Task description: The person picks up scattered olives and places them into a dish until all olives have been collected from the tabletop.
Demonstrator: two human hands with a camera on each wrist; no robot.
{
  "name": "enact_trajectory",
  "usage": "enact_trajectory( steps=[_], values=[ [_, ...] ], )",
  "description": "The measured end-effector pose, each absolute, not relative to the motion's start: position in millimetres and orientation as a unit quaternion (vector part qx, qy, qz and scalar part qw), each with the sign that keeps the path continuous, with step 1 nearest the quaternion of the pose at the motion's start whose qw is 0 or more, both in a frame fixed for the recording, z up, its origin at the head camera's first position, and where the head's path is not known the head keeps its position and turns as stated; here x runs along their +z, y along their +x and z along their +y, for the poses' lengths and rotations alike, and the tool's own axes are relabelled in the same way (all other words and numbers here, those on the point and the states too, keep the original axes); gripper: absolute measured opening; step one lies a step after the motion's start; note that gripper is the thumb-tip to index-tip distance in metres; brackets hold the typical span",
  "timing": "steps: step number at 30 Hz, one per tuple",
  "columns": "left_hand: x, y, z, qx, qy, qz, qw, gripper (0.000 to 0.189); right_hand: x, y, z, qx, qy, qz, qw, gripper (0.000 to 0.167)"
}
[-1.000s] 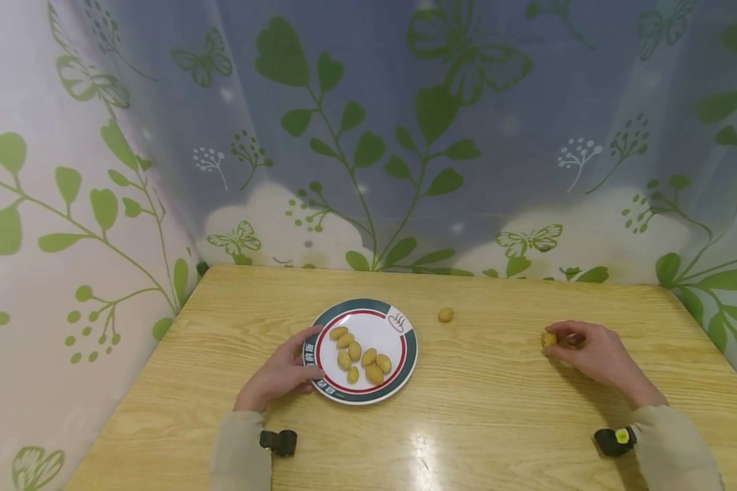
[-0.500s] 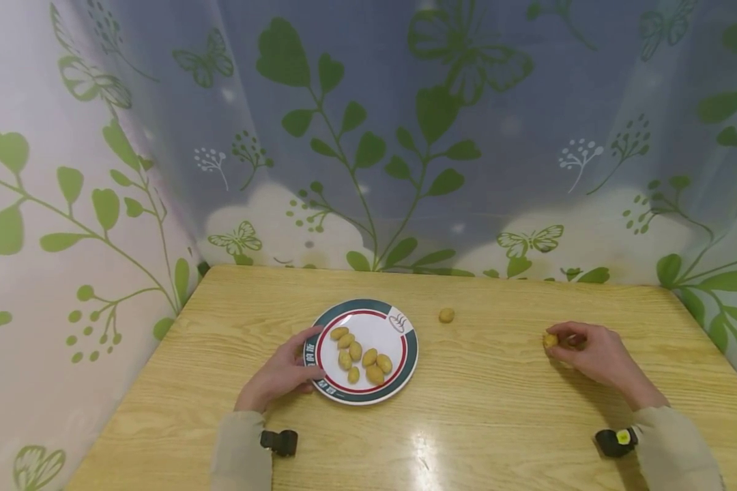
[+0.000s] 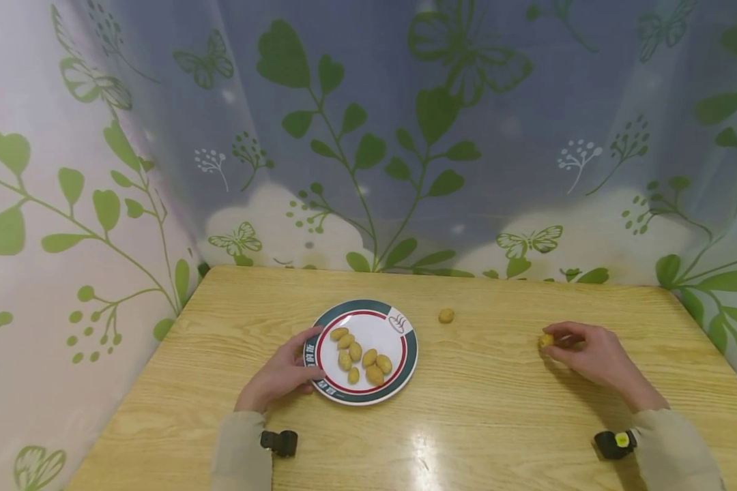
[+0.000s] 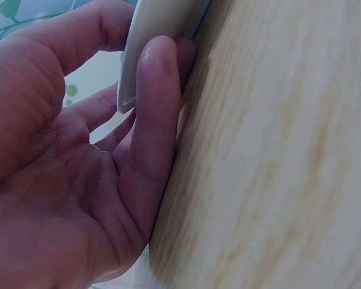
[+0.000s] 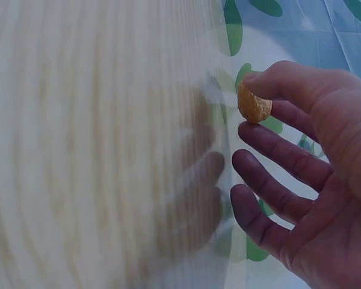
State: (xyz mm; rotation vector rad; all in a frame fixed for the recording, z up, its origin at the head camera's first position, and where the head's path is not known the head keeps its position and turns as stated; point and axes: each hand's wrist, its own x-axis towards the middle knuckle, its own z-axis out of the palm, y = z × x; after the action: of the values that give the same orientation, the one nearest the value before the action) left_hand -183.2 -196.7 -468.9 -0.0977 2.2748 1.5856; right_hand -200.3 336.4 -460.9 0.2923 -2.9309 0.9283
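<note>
At the right of the table, my right hand (image 3: 592, 351) pinches a small yellow-brown oval piece (image 5: 254, 107) between thumb and fingers; it looks like a tiny potato. In the right wrist view its skin is bumpy, and the lower fingers are spread off it. My left hand (image 3: 282, 372) grips the left edge of a white plate (image 3: 374, 331) with a dark green rim and red ring. In the left wrist view, fingers (image 4: 159, 78) lie on both sides of the plate's edge. Several similar oval pieces (image 3: 355, 352) lie on the plate, mostly on its left and front.
One more oval piece (image 3: 446, 315) lies on the wooden table (image 3: 485, 409), right of the plate. A curtain (image 3: 368, 136) with leaves and butterflies hangs behind the table and along its left side. Each wrist wears a small black camera (image 3: 614, 443).
My right hand has shifted very slightly left with the oval piece pinched in it. The left hand and the plate stay in place.
</note>
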Motion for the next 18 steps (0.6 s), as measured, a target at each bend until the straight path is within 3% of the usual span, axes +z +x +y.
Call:
enact_trajectory(
  steps=[18],
  values=[
    [-469,-183,-196,0.555,-0.035,0.811,0.179,0.081,-459,-197,320,0.336,0.128,-0.932,0.042,0.031]
  ],
)
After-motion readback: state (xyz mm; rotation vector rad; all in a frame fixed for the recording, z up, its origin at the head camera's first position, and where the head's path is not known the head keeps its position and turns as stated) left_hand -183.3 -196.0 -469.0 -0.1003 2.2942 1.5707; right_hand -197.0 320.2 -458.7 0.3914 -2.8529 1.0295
